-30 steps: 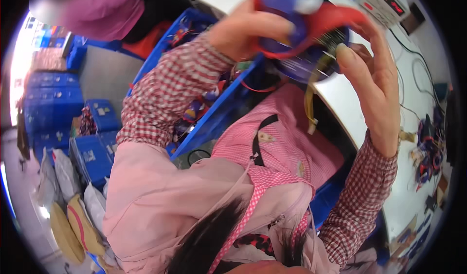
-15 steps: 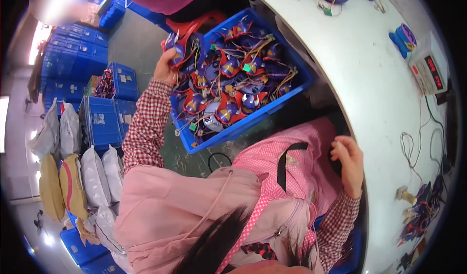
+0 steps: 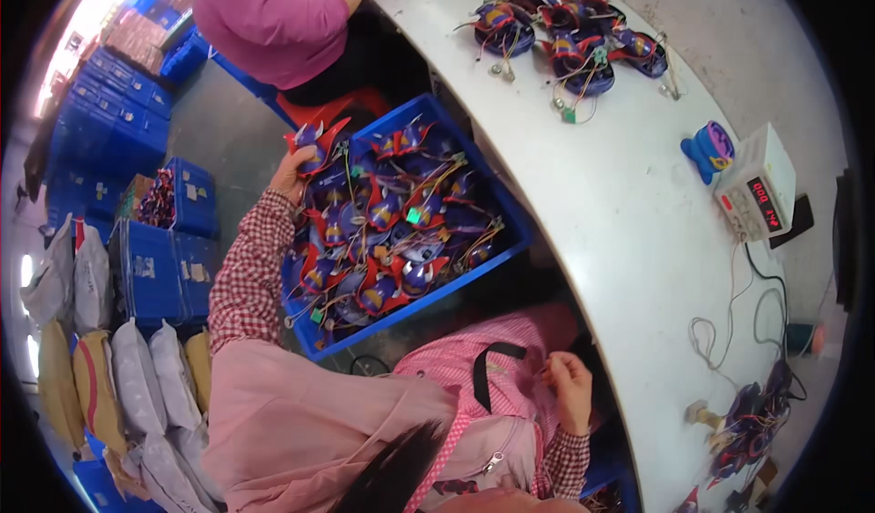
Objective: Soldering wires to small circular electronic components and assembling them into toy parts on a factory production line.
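At the far left corner of a blue crate (image 3: 415,296), my left hand (image 3: 288,178) grips a purple and red horned toy piece (image 3: 313,141). The crate is heaped with similar toy pieces (image 3: 386,210), many with thin wires and small circuit boards. How much the held piece rests on the heap cannot be made out. My right hand (image 3: 571,391) is over my lap, beside the table edge and the pink checked apron (image 3: 436,354). Its fingers are curled in, and nothing shows in them.
A white table (image 3: 547,176) curves along the right. On it are wired toy pieces (image 3: 570,35), a power supply (image 3: 755,189), a blue holder (image 3: 709,151) and another wired bunch (image 3: 749,426). A co-worker in pink (image 3: 273,25) sits ahead. Blue bins (image 3: 159,271) and sacks (image 3: 141,376) stand left.
The view has shifted, showing more of the co-worker and the far table. My left hand still grips a toy piece at the crate's corner. My right hand's fingers have curled in more.
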{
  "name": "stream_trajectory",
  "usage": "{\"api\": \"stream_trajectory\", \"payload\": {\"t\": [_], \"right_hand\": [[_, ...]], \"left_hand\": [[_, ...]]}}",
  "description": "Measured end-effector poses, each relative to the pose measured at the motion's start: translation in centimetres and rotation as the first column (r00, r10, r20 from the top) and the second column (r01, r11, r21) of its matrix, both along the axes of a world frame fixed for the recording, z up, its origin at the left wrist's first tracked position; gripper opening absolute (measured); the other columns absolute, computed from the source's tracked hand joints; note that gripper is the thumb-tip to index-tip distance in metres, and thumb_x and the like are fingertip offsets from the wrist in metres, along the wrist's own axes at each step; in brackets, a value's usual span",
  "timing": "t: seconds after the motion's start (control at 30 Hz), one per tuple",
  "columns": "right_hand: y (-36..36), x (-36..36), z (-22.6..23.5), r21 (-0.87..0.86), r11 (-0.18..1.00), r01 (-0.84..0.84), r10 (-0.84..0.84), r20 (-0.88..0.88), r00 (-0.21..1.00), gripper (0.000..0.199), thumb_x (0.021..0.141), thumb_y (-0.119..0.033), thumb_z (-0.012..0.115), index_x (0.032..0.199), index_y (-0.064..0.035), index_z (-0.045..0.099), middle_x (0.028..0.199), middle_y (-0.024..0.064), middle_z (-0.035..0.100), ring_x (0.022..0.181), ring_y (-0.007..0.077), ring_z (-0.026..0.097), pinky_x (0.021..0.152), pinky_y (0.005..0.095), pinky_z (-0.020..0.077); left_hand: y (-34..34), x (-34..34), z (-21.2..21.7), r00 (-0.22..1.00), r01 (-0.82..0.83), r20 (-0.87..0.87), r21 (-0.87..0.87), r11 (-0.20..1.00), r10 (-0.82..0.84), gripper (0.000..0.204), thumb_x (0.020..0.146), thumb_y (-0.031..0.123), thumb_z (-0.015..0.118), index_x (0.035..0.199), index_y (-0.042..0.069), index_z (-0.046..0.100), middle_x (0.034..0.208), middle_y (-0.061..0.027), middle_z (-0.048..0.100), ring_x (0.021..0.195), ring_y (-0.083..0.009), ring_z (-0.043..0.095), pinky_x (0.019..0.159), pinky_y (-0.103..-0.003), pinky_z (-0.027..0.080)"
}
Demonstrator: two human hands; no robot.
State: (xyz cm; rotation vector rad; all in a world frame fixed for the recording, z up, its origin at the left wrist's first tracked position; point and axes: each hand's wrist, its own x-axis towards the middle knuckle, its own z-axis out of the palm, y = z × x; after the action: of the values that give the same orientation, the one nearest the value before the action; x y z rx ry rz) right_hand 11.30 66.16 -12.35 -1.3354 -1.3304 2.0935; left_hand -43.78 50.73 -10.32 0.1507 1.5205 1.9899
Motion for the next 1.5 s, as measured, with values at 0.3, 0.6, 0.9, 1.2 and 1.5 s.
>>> {"api": "stream_trajectory", "payload": {"t": [0.3,0.6,0.9,1.2,1.5], "right_hand": [[-2.2,0.2,-4.1,0.075,0.992,-0.104,0.09,0.166,0.982,0.018,0.087,-0.017,0.062,0.093,0.0008,0.062,0.078,0.002,0.061,0.065,0.0082,0.054,0.061,0.0217,0.0454],[-1.9,-0.9,-4.8,0.243,0.938,-0.245,0.133,0.402,0.906,0.026,0.081,-0.025,0.067,0.089,-0.0008,0.064,0.079,0.0126,0.064,0.067,0.0179,0.062,0.062,0.0296,0.0491],[-1.7,-0.3,-6.2,0.435,0.831,-0.346,0.109,0.482,0.869,0.029,0.082,-0.029,0.064,0.091,-0.002,0.063,0.083,0.0177,0.064,0.077,0.0325,0.062,0.067,0.0387,0.0496],[-1.1,0.2,-6.1,0.33,0.883,-0.333,0.144,0.484,0.863,0.029,0.083,-0.028,0.063,0.093,-0.0007,0.063,0.082,0.0172,0.065,0.076,0.0299,0.064,0.069,0.0363,0.0494],[-1.3,1.1,-8.0,0.173,0.924,-0.341,0.191,0.565,0.802,0.032,0.084,-0.031,0.061,0.099,-0.003,0.062,0.082,0.0153,0.066,0.077,0.0244,0.065,0.071,0.0337,0.0494]], "left_hand": [[17.5,-1.2,11.8,0.869,0.495,-0.173,0.279,0.823,-0.464,0.031,0.079,0.011,0.061,0.107,0.0,0.056,0.102,-0.0112,0.064,0.097,-0.0217,0.062,0.089,-0.035,0.05],[33.1,12.0,10.8,0.632,0.746,-0.133,0.37,0.553,-0.764,0.034,0.07,0.013,0.067,0.103,0.005,0.06,0.095,-0.0048,0.064,0.089,-0.0152,0.062,0.085,-0.031,0.049],[42.5,21.7,4.9,0.623,0.773,-0.147,0.268,0.576,-0.768,0.053,0.067,0.01,0.077,0.114,0.003,0.053,0.099,-0.0066,0.063,0.09,-0.0158,0.06,0.083,-0.031,0.049],[46.2,18.7,3.8,0.704,0.706,-0.222,0.123,0.697,-0.674,0.059,0.069,0.011,0.077,0.119,0.001,0.047,0.105,-0.0082,0.06,0.093,-0.0161,0.058,0.084,-0.029,0.047],[51.3,18.5,4.5,0.823,0.485,-0.341,0.005,0.875,-0.454,0.072,0.064,0.025,0.08,0.12,-0.005,0.045,0.11,-0.0142,0.058,0.1,-0.0209,0.057,0.088,-0.031,0.044]]}}
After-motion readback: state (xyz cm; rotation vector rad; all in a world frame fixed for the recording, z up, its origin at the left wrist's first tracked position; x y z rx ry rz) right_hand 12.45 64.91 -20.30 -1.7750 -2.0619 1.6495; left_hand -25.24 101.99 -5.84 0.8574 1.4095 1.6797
